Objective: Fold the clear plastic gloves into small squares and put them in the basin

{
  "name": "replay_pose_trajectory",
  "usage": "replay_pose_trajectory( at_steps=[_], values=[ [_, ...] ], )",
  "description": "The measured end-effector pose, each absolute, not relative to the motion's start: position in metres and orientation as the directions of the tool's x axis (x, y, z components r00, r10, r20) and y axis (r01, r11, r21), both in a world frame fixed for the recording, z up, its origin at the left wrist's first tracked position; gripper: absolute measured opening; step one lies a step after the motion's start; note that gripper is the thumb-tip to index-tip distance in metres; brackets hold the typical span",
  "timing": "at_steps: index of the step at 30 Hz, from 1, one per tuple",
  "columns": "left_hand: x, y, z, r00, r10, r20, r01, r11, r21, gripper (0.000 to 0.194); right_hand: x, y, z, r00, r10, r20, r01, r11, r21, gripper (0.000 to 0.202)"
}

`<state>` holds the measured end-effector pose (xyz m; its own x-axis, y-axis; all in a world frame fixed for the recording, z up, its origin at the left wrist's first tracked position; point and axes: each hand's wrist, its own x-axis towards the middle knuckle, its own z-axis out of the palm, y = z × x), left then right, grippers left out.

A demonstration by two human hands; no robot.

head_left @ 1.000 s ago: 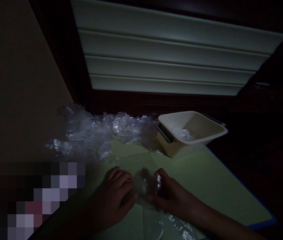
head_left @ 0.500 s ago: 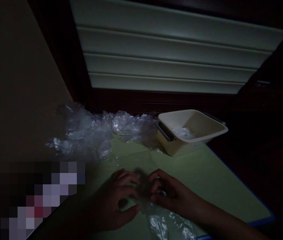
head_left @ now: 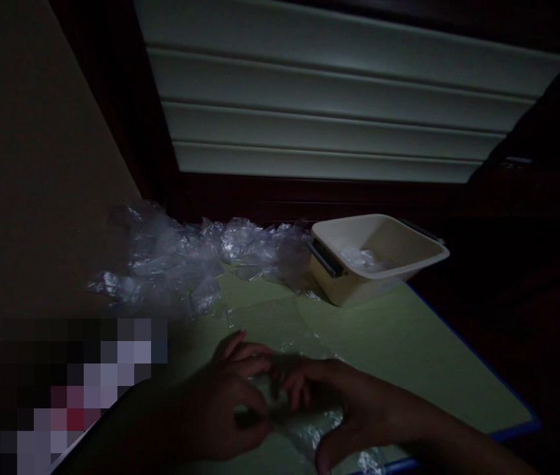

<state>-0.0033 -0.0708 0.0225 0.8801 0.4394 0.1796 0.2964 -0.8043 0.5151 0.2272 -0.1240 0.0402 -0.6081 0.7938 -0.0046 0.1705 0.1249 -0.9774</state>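
A clear plastic bag [head_left: 309, 433] lies crinkled on the pale green tabletop between my hands, part of it under my right hand. My left hand [head_left: 227, 406] is at its left edge, thumb and index finger pinched together on the thin plastic, the other fingers loosely bent. Over the bag, my right hand [head_left: 359, 402] has its thumb spread well away from its curled fingers, whose tips come close to my left fingers. Dim light hides the exact contact of the fingertips.
Crumpled clear plastic bags [head_left: 181, 254] are heaped along the back left. A cream bin [head_left: 359, 287] with dark handles stands at the back right, some clear plastic [head_left: 361, 258] inside. Behind is a slatted panel [head_left: 329, 119]. Blue edging [head_left: 477, 366] borders the table [head_left: 383, 336].
My right thumb has moved down and away from its fingers. My left thumb and index finger have closed together. The plastic between my hands has shifted and spread out beyond my right hand.
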Motion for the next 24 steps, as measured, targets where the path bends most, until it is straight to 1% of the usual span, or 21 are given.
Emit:
replay_pose_trajectory(
  at_steps=[3, 6, 9, 10, 12, 15, 19, 24],
  values=[
    [-0.005, -0.07, 0.021, 0.88, 0.433, 0.197, 0.29, -0.816, 0.5, 0.008, 0.227, -0.125, 0.043, -0.65, 0.759, 0.035, 0.274, 0.276, -0.921, 0.052],
    [-0.006, -0.069, 0.021, 0.887, 0.418, 0.197, 0.281, -0.826, 0.489, 0.009, 0.223, -0.126, 0.044, -0.649, 0.758, 0.062, 0.309, 0.337, -0.889, 0.037],
    [-0.007, -0.068, 0.023, 0.895, 0.408, 0.181, 0.281, -0.829, 0.484, 0.006, 0.218, -0.127, 0.044, -0.625, 0.778, 0.057, 0.311, 0.316, -0.896, 0.01],
    [-0.007, -0.068, 0.024, 0.895, 0.411, 0.175, 0.285, -0.827, 0.484, 0.01, 0.216, -0.127, 0.044, -0.612, 0.789, 0.056, 0.309, 0.304, -0.901, 0.005],
    [-0.009, -0.068, 0.024, 0.889, 0.426, 0.167, 0.305, -0.824, 0.478, 0.017, 0.215, -0.128, 0.042, -0.579, 0.813, 0.058, 0.295, 0.276, -0.915, 0.007],
    [-0.012, -0.067, 0.023, 0.876, 0.444, 0.189, 0.319, -0.827, 0.463, 0.011, 0.215, -0.127, 0.037, -0.493, 0.869, 0.049, 0.267, 0.204, -0.942, 0.002],
    [-0.011, -0.066, 0.022, 0.854, 0.473, 0.216, 0.326, -0.811, 0.486, 0.008, 0.215, -0.123, 0.028, -0.417, 0.909, 0.016, 0.217, 0.117, -0.969, 0.025],
    [-0.008, -0.067, 0.024, 0.846, 0.483, 0.225, 0.311, -0.791, 0.527, 0.011, 0.215, -0.122, 0.019, -0.374, 0.926, 0.055, 0.24, 0.154, -0.958, 0.04]
  ],
)
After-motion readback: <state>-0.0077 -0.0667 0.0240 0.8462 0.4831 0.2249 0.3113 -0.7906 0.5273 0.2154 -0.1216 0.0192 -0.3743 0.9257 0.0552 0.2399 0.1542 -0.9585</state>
